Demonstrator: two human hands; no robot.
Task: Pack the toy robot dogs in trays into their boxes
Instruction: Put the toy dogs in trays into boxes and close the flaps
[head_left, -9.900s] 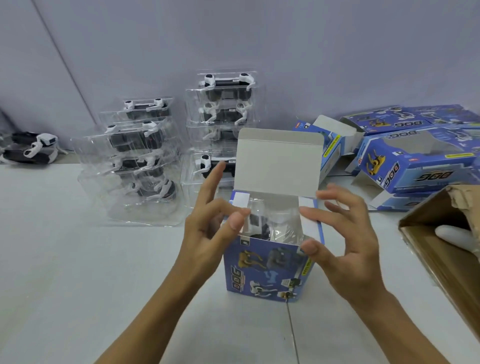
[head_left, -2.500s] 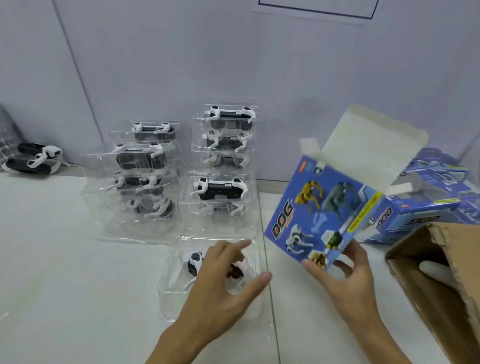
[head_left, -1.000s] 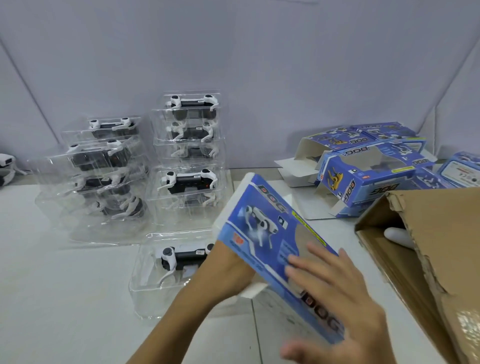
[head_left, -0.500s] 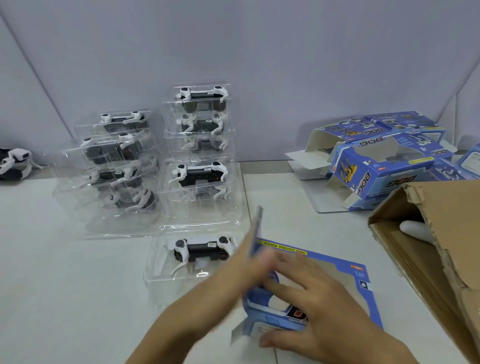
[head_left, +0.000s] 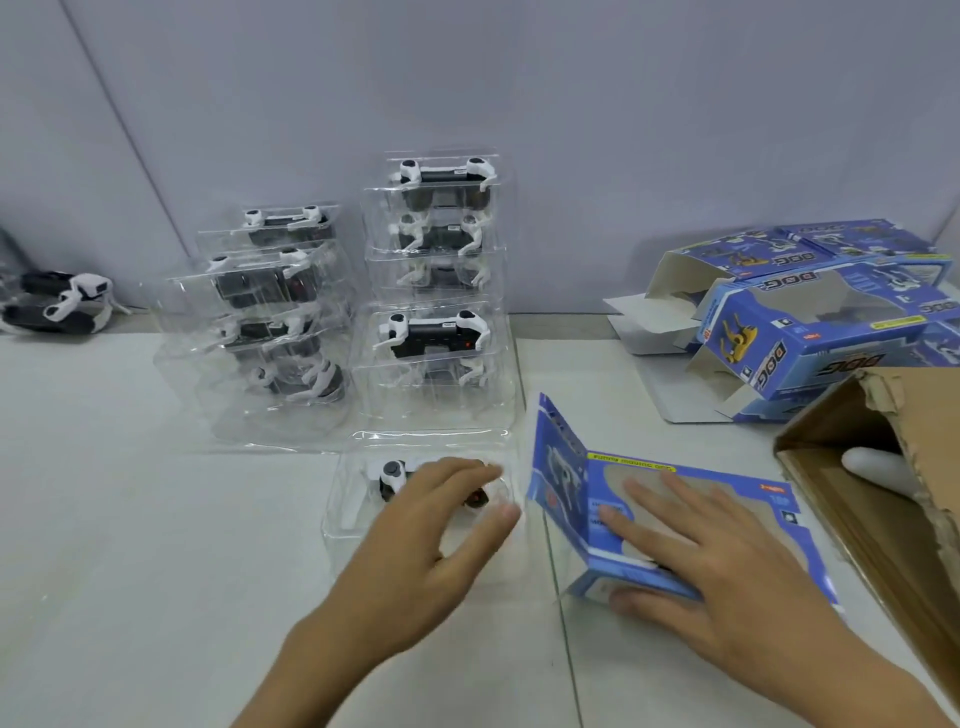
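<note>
A blue DOG box (head_left: 670, 514) lies on its side on the white table, window face up, its open end flap raised at the left. My right hand (head_left: 711, 566) lies flat on the box with spread fingers, thumb at the near edge. Left of the box sits a clear plastic tray (head_left: 358, 499) with a black-and-white toy robot dog (head_left: 392, 475) inside. My left hand (head_left: 436, 535) rests on that tray, fingers over the dog and thumb at the tray's right edge. Most of the dog is hidden under the hand.
Two stacks of clear trays with robot dogs (head_left: 431, 291) stand behind, near the wall. Several blue boxes (head_left: 810, 322) lie at the back right. A brown cardboard carton (head_left: 893, 488) stands open at the right edge. Loose robot dogs (head_left: 62, 309) lie at far left.
The box has been laid down on the table under my right hand. My left hand left the box's open end and moved left onto the near tray.
</note>
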